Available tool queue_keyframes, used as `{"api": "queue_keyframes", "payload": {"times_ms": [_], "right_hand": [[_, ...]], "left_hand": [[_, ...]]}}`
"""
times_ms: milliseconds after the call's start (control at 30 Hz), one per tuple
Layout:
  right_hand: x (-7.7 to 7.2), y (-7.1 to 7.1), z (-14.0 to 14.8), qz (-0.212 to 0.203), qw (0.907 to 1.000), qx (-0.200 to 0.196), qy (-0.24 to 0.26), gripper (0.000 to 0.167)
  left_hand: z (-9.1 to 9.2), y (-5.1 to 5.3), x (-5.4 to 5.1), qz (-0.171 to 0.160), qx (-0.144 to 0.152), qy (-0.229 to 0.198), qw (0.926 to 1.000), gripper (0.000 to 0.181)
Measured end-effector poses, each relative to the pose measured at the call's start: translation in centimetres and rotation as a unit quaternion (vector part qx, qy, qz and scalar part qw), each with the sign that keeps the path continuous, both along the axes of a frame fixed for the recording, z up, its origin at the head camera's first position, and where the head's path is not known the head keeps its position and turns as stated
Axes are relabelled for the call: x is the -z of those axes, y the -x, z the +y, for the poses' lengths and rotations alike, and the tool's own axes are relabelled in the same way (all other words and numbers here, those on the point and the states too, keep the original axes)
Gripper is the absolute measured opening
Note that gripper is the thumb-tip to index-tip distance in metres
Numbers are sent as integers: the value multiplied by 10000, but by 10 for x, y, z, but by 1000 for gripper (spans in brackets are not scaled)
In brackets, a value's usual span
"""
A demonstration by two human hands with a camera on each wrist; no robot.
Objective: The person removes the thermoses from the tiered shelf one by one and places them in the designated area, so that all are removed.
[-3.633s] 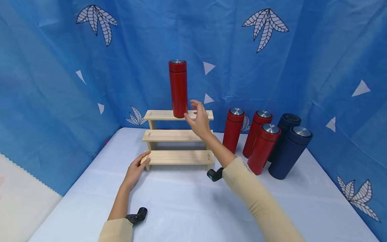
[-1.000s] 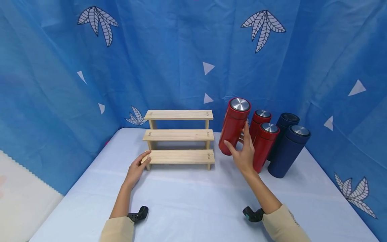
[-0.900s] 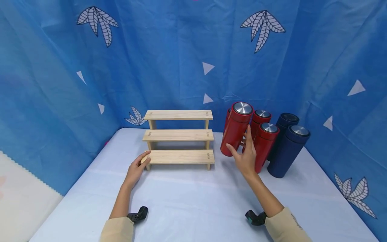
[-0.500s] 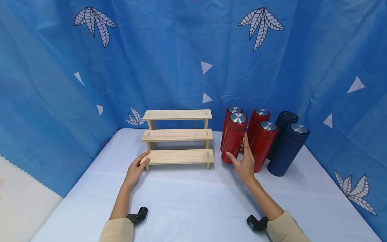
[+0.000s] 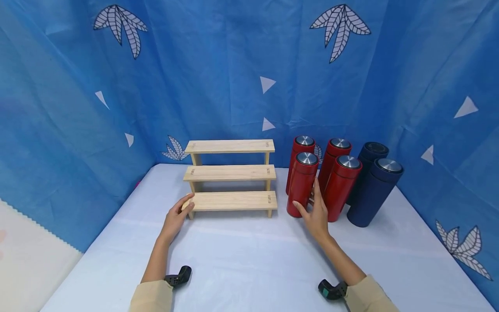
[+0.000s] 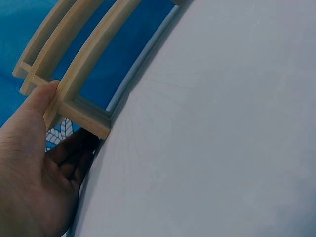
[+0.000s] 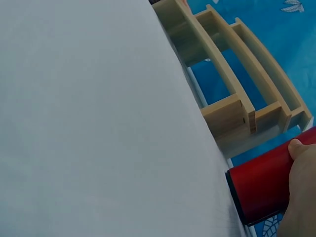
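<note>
My right hand (image 5: 317,219) holds a red thermos (image 5: 301,186) with a silver lid, thumb on its near left side and fingers round its right side, partly hidden. The thermos is upright, low over or on the table, right of a three-step wooden display rack (image 5: 234,200). In the right wrist view the red thermos (image 7: 261,185) has its dark base close to the white cloth. My left hand (image 5: 173,222) grips the left end of the rack's lowest step. In the left wrist view, the thumb lies on the wooden step (image 6: 74,79) and the fingers sit behind its leg.
Behind the held thermos stands another red thermos (image 5: 294,162). To its right are two more red thermoses, one farther (image 5: 333,158) and one nearer (image 5: 343,186), then two navy thermoses (image 5: 370,195). White cloth (image 5: 241,260) covers the table; a blue curtain (image 5: 218,78) hangs behind.
My right hand has taken the red thermos off the rack's top step, carried it right and lowered it in front of another red thermos. My left hand has stayed on the rack.
</note>
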State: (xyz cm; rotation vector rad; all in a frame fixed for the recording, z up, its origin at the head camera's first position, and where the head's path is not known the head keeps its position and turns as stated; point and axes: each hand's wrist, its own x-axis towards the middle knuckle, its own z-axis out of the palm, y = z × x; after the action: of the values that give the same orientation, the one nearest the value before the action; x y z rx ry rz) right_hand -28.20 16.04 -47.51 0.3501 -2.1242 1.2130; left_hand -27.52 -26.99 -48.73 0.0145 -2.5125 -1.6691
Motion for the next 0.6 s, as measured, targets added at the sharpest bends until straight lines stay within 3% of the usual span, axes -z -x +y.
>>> {"api": "queue_keyframes", "payload": {"times_ms": [600], "right_hand": [[1, 1, 1, 124, 9998, 36, -170, 103]], "left_hand": [[0, 0, 1, -40, -113, -10, 9999, 58]]}}
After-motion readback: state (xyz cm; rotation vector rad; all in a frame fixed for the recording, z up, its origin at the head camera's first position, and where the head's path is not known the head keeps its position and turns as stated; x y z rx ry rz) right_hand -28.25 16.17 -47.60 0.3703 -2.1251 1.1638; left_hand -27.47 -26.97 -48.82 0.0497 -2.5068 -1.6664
